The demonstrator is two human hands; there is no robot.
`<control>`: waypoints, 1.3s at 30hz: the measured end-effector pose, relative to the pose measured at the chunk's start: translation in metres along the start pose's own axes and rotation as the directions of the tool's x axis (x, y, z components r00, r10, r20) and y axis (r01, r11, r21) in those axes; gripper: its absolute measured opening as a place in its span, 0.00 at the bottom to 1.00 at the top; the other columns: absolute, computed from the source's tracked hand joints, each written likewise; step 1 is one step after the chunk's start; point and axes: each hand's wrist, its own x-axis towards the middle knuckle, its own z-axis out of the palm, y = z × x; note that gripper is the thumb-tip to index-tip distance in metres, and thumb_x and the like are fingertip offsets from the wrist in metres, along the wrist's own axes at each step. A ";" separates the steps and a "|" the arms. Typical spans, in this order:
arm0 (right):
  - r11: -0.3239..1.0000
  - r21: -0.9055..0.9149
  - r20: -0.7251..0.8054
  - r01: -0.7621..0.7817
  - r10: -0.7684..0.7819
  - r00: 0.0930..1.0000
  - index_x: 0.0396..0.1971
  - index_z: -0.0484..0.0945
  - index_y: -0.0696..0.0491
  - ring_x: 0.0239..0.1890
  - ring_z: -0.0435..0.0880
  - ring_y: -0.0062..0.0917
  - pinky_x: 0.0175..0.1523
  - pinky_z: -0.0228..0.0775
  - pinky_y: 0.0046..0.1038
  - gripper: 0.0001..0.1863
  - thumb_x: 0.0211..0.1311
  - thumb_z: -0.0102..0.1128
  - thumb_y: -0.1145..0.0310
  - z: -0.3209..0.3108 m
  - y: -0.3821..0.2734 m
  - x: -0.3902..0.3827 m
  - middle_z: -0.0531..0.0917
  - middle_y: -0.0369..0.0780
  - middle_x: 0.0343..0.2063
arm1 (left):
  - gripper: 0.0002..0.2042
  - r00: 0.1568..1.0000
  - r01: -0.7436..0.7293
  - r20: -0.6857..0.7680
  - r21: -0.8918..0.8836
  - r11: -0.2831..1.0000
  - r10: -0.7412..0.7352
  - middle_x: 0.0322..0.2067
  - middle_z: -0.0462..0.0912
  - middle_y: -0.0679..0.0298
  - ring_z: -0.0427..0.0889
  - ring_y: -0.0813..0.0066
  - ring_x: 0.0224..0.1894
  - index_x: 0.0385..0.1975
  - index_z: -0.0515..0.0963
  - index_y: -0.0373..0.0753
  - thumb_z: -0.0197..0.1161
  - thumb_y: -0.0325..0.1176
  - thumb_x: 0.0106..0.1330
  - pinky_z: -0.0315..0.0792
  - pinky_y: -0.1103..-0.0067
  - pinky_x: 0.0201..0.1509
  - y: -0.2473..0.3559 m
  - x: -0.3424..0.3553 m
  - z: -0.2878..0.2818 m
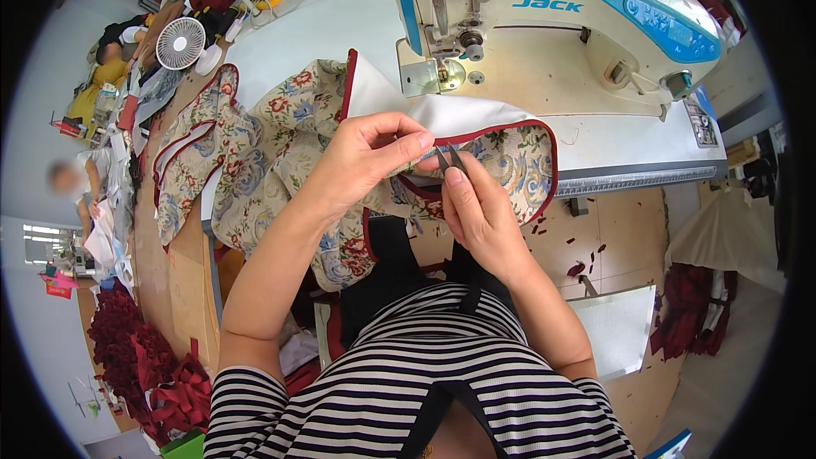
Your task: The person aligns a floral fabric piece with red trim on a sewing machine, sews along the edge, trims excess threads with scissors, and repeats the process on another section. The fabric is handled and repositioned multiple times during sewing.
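In front of me a floral fabric piece [289, 132] with dark red binding and a white backing drapes over the table edge toward my lap. My left hand [370, 153] pinches the red-bound edge between thumb and forefinger. Close beside it, my right hand [480, 204] is closed around small dark thread snips [449, 161]. Their two pointed blades stand apart, tips up, right by the left fingertips at the binding. Most of the snips' body is hidden in my palm. Just beyond the cloth stands a white and blue sewing machine [544, 8], its presser foot [444, 72] over the needle plate.
A small white fan [180, 42] stands at the far left among heaped cloth. Dark red fabric strips [153, 365] pile up at lower left. Another person [93, 195] handles white cloth further left. Red scraps [578, 269] lie on the floor at right, near hanging dark red cloth [693, 310].
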 end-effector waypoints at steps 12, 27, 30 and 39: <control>1.000 0.006 -0.002 -0.007 0.007 1.000 0.47 0.73 0.56 0.18 0.65 0.12 0.26 0.61 0.19 0.14 0.72 0.40 0.66 0.000 -0.001 -0.001 0.68 0.31 0.17 | 0.08 0.999 0.029 0.018 -0.027 0.999 -0.029 0.30 0.81 0.69 0.79 0.87 0.35 0.35 0.79 0.35 0.60 0.34 0.65 0.67 0.90 0.35 -0.002 0.001 -0.002; 0.998 0.065 0.005 0.008 -0.008 1.000 0.48 0.72 0.56 0.18 0.62 0.11 0.24 0.58 0.17 0.14 0.72 0.40 0.66 -0.001 -0.001 -0.001 0.65 0.29 0.16 | 0.08 0.999 0.054 -0.003 0.012 0.998 -0.054 0.31 0.83 0.64 0.81 0.81 0.35 0.36 0.79 0.34 0.59 0.33 0.65 0.71 0.86 0.41 0.000 0.001 -0.003; 0.998 0.057 0.009 0.006 -0.007 1.000 0.48 0.72 0.56 0.18 0.62 0.11 0.24 0.59 0.17 0.14 0.72 0.40 0.66 -0.001 -0.002 -0.001 0.65 0.29 0.16 | 0.08 0.999 0.043 -0.003 -0.007 0.999 -0.043 0.31 0.82 0.65 0.81 0.82 0.35 0.36 0.79 0.34 0.59 0.33 0.65 0.71 0.86 0.41 -0.001 0.001 -0.003; 1.000 -0.018 -0.021 0.010 -0.011 1.000 0.47 0.72 0.56 0.20 0.68 0.14 0.27 0.64 0.21 0.13 0.71 0.42 0.67 -0.001 -0.001 -0.001 0.72 0.33 0.19 | 0.08 0.999 -0.035 0.005 -0.031 0.999 0.035 0.30 0.82 0.67 0.79 0.85 0.33 0.34 0.79 0.35 0.60 0.33 0.65 0.67 0.89 0.35 -0.002 0.000 0.000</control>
